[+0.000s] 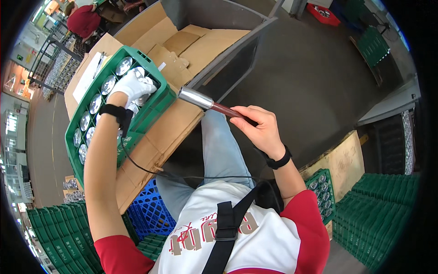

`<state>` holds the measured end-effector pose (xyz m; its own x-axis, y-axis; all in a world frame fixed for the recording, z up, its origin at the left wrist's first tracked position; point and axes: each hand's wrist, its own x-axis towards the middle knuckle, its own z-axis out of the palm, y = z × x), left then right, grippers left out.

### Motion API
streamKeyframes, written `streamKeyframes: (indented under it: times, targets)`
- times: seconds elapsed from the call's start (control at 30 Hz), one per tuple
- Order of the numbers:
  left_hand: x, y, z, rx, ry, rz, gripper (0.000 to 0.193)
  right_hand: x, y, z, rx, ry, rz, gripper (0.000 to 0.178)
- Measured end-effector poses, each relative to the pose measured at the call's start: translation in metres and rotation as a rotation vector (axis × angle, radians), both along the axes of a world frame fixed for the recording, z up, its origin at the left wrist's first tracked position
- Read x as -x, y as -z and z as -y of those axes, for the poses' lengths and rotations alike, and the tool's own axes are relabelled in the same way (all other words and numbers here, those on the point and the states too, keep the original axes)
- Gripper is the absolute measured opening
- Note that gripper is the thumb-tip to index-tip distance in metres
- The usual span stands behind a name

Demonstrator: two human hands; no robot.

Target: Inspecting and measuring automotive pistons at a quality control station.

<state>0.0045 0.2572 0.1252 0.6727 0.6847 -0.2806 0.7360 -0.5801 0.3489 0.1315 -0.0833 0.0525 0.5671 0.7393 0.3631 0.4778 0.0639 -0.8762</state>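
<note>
My left hand [132,86], in a white glove, reaches into the far end of a green plastic crate [153,104]. Its fingers curl down over a shiny round metal part [142,98] there, mostly hidden by the glove. Rows of similar round metal parts [108,85] sit in the crate's compartments. Bare, my right hand [260,125] pinches the thin reddish-brown end of a metal rod [196,97] between thumb and fingers. The rod's thick, shiny cylindrical end points left, toward the crate, and is held in the air apart from it.
The crate rests on cardboard [150,155] beside a grey bin [255,39] lined with cardboard. Stacked green crates [383,214] stand at lower right, more at lower left. A blue crate [153,214] is below. A cable runs from my left wrist across my lap. Another person [83,20] is far left.
</note>
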Motion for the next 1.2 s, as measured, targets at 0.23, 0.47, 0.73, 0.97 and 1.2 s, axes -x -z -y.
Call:
streamKeyframes:
  times: [0.23, 0.47, 0.73, 0.97, 1.2]
  targets:
    - [0.097, -0.084, -0.002, 0.153, -0.230, 0.552, 0.057, 0.013, -0.001, -0.014, -0.011, -0.032, 0.026, 0.024]
    - [0.183, -0.010, 0.145, 0.444, -0.695, 1.555, 0.060, 0.042, 0.005, -0.033, -0.035, -0.212, 0.186, 0.022]
    - [0.236, 0.073, 0.173, 1.276, -0.816, 1.699, 0.072, 0.091, 0.008, -0.067, 0.014, -0.380, 0.387, 0.021]
    - [0.254, 0.080, 0.150, 1.352, -0.815, 1.425, 0.077, 0.107, 0.011, -0.086, 0.078, -0.411, 0.585, 0.023]
    - [0.259, 0.093, 0.138, 1.376, -0.896, 1.318, 0.063, 0.105, 0.019, -0.100, 0.020, -0.479, 0.668, 0.022]
